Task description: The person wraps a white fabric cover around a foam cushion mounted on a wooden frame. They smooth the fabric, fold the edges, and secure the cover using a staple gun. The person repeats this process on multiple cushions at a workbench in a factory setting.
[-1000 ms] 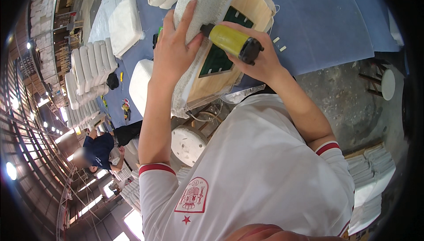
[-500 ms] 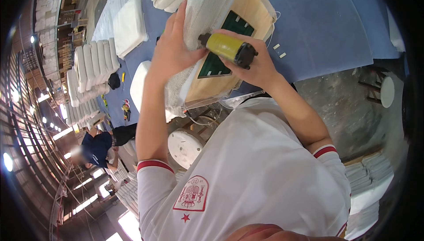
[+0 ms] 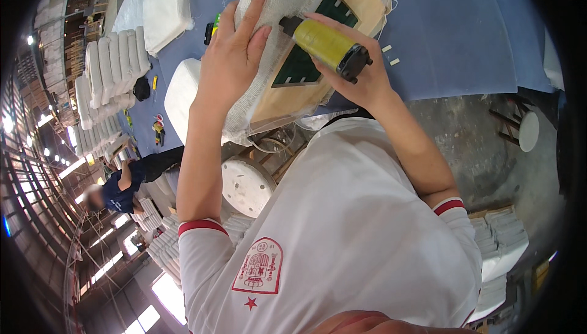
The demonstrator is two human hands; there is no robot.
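Note:
A padded seat [image 3: 309,92] stands tilted on the blue worktable, its plywood underside toward my right and white woven fabric along its edge. A dark green panel [image 3: 299,66] shows in the plywood's opening. My left hand [image 3: 231,65] lies on the fabric with its fingers spread, pressing the padded side. My right hand [image 3: 367,71] is wrapped round a yellow and black staple gun [image 3: 324,43]. The gun's black nose is at the fabric's edge beside the left fingers; whether it touches cannot be made out. Part of its handle is hidden by my hand.
Stacked white cushions [image 3: 116,68] and another white cushion [image 3: 165,13] lie on the blue table [image 3: 446,34] at left. Small tools [image 3: 158,131] lie nearby. White stools [image 3: 246,186] stand below the table and at right. A co-worker [image 3: 119,190] is at far left.
The staple gun's nose has shifted slightly and its body tilts further down to the right. My left hand's thumb has lifted from near the gun and lies closer to its fingers.

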